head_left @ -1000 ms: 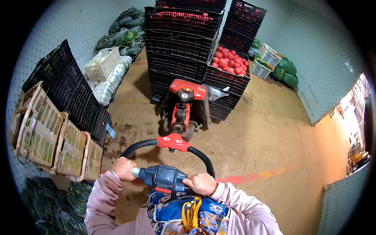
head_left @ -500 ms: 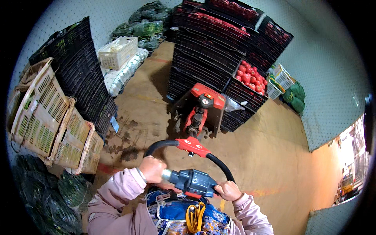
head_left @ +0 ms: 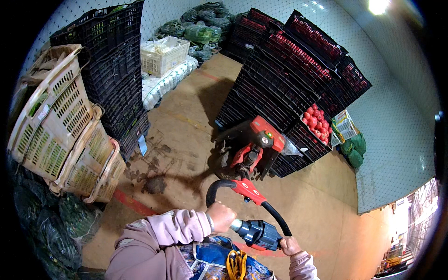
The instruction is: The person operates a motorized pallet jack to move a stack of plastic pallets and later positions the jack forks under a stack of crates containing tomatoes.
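My left hand (head_left: 221, 217) is closed around the pale grip on one end of the pallet truck handle (head_left: 261, 234). At the handle's other end, my right hand (head_left: 290, 245) is wrapped round the grip, close to the black loop bar with a red centre (head_left: 250, 191). Beyond the handle stands the red-topped pallet truck (head_left: 268, 134), its steering column tilted toward me. Right behind it rises a tall stack of black plastic crates (head_left: 261, 95). Round red fruit (head_left: 317, 123) shows in a lower crate at the stack's right side.
Pale slatted baskets (head_left: 51, 126) and stacked black crates (head_left: 119, 60) line the left. Bagged greens (head_left: 70, 219) lie below them. A cream crate (head_left: 164, 57) rests on white wrapped goods (head_left: 163, 86) farther back. Green sacks (head_left: 354, 151) sit by the right wall, near a bright opening.
My hands and the handle have shifted to the right and lower in the picture. The truck and crate stack also appear farther right and lower. Both hands keep their grip.
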The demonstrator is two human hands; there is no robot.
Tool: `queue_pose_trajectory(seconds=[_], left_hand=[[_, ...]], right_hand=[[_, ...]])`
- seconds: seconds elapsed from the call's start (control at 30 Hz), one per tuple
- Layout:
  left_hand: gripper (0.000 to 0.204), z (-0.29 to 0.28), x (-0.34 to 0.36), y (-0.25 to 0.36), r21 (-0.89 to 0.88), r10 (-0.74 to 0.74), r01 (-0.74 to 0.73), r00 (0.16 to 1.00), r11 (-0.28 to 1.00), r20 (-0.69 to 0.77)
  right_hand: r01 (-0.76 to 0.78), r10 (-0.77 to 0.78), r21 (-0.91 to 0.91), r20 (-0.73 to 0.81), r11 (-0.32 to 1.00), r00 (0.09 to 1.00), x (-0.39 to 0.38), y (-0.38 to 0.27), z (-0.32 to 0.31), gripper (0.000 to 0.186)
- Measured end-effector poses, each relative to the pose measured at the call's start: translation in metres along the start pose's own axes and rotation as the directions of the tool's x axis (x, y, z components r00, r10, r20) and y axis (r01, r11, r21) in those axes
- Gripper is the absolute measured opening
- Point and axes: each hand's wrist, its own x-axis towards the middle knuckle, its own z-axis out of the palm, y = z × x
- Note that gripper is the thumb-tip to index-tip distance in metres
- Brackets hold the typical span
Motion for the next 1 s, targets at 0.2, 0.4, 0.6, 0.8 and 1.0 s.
queue_pose_trajectory(seconds=[0.2, 0.4, 0.6, 0.8, 1.0], left_hand=[[0.011, -0.006, 0.023, -0.012, 0.021, -0.03, 0.029, 0.998, 0.999, 0.058], [0.012, 0.011, 0.044, -0.03, 0.047, -0.047, 0.044, 0.996, 0.998, 0.073], [0.015, 0.001, 0.064, -0.046, 0.099, -0.086, 0.071, 0.984, 0.993, 0.153], [0.015, -0.012, 0.075, -0.051, 0.105, -0.078, 0.066, 0.99, 0.992, 0.115], [0.014, -0.029, 0.078, -0.05, 0.125, -0.05, 0.041, 0.996, 0.991, 0.071]], right_hand=[[0.065, -0.073, -0.098, -0.075, 0.993, 0.995, 0.026, 0.012, -0.005, 0.038], [0.098, -0.106, -0.087, -0.092, 0.991, 0.99, 0.047, 0.029, -0.005, 0.041], [0.12, -0.123, -0.122, -0.025, 0.985, 0.992, 0.075, 0.036, -0.019, 0.032], [0.118, -0.125, -0.168, -0.03, 0.979, 0.992, 0.083, 0.029, -0.032, 0.029], [0.167, -0.169, -0.056, -0.051, 0.984, 0.984, 0.082, 0.02, -0.047, 0.037]])
